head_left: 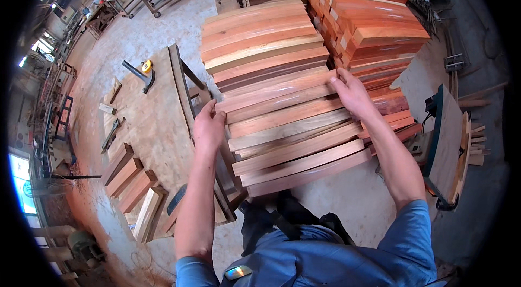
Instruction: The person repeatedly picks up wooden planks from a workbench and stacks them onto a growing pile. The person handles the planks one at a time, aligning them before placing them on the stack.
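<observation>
A row of long wooden boards in reddish, pale and dark tones lies side by side in front of me. My left hand pinches the left end of a pinkish board about midway along the row. At that board's right end is my right hand, its thumb on the top and its fingers round the end. The underside of the board and some fingertips are hidden. Beyond it, more orange and cream boards continue the row.
A tall stack of red-orange boards stands at the far right. On the left worktable are a hammer, a yellow tape measure, a clamp-like tool and several short wood pieces. A green-edged machine stands at right.
</observation>
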Tool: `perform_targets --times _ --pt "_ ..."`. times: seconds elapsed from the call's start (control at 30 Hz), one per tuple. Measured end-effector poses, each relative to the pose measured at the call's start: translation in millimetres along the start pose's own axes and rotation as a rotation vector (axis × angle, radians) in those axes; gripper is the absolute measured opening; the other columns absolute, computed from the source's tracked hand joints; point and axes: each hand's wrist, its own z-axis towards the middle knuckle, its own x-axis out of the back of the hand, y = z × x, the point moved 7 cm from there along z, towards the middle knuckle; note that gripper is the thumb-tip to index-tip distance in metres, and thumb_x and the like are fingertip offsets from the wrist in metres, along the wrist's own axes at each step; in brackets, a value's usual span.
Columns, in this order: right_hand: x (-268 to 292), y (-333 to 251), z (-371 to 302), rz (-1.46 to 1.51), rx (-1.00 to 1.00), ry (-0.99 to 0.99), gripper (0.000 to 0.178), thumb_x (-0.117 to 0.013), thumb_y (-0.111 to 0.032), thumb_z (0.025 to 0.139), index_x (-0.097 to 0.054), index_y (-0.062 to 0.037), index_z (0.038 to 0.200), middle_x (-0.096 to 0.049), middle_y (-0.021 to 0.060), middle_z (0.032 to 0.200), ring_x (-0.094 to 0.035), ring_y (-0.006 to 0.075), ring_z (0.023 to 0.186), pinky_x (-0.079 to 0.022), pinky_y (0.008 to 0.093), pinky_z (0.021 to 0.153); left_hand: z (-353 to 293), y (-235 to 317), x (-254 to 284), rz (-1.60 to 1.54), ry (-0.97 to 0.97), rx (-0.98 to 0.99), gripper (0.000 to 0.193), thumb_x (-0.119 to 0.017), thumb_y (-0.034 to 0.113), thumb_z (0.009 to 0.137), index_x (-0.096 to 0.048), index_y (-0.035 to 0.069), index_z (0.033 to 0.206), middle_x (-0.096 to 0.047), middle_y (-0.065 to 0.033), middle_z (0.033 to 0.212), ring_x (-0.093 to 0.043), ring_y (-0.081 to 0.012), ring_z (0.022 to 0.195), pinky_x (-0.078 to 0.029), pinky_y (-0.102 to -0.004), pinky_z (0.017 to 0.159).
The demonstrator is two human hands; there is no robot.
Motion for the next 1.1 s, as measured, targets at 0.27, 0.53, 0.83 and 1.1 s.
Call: perform_targets --times 0.27,0.53,0.83,1.1 --pt "-10 20 7 0.267 0.005 0.088 0.068 -0.06 -0.036 0.095 -0.045 0.0119 0.141 -0.047 0.0307 0.146 -0.044 0.0364 0.139 -0.034 0.0379 0.115 -12 -5 -4 -0.456 -0.041 0.211 0.044 -0.066 0.005 0.092 -0.057 -0.002 0.134 -0.066 -0.0041 0.098 -0.058 -0.0098 0.075 -0.049 -0.0256 0.064" --pt "-5 -19 -20 0.907 -0.073 0.238 0.053 -0.051 -0.033 0.106 -0.049 0.0075 0.14 -0.051 0.0171 0.143 -0.045 0.0223 0.134 -0.03 0.0346 0.115 -25 -9 16 -0.678 0.144 -0.075 0.036 -0.061 0.004 0.094 -0.052 0.002 0.129 -0.062 -0.0077 0.108 -0.06 -0.0144 0.093 -0.052 -0.0311 0.08" --pt "-5 -59 -31 1.224 0.139 0.413 0.029 -0.047 -0.028 0.108 -0.061 -0.003 0.107 -0.062 0.0077 0.105 -0.058 0.018 0.103 -0.046 0.0346 0.094 -96 19 63 -0.737 0.166 -0.415 0.04 -0.054 -0.007 0.082 -0.05 0.004 0.12 -0.051 -0.0154 0.135 -0.047 -0.0243 0.129 -0.034 -0.0365 0.112" --pt "-31 -118 -49 1.255 0.216 0.299 0.034 -0.048 -0.03 0.108 -0.058 -0.0034 0.089 -0.062 0.01 0.096 -0.058 0.022 0.101 -0.045 0.0377 0.095 -156 -11 95 -0.342 -0.282 -0.213 0.058 -0.069 -0.002 0.073 -0.052 0.006 0.128 -0.047 -0.0199 0.147 -0.045 -0.0303 0.139 -0.036 -0.0387 0.115"
